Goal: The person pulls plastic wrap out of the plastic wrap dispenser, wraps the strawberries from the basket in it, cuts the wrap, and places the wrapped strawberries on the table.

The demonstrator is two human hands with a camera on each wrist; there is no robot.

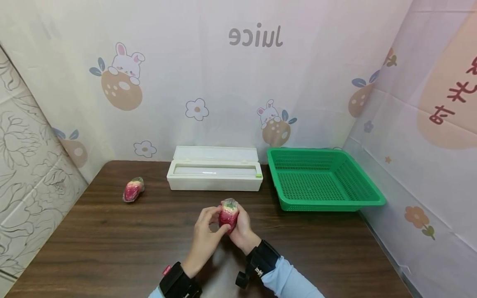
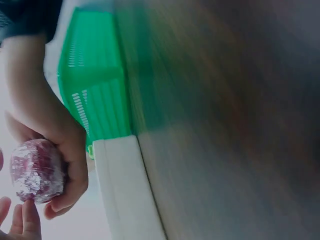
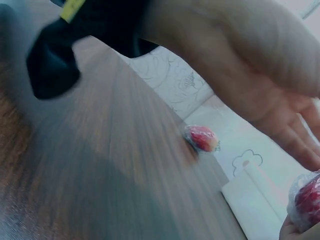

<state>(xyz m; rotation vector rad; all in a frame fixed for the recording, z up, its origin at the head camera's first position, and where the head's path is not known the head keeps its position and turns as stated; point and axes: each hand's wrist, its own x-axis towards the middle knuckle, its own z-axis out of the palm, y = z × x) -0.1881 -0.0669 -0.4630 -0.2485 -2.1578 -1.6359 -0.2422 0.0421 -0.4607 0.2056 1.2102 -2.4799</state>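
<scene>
Above the middle of the table, my right hand (image 1: 244, 232) holds a red fruit (image 1: 228, 216) with a pale green top, wrapped in clear film. Its fingers curl round the far side in the left wrist view, where the wrapped fruit (image 2: 38, 171) shines with creases. My left hand (image 1: 205, 236) pinches the same fruit from the left, thumb low and forefinger near the top. Part of the fruit is hidden by the fingers. A second film-wrapped red fruit (image 1: 133, 189) lies on the table at the left, apart from both hands.
Behind the hands stands a white cling film dispenser (image 1: 214, 184), its lid raised. To its right is a green plastic basket (image 1: 328, 203) with slotted walls. Printed cloth (image 1: 223, 82) closes off the back and sides of the brown wooden table (image 1: 112, 248).
</scene>
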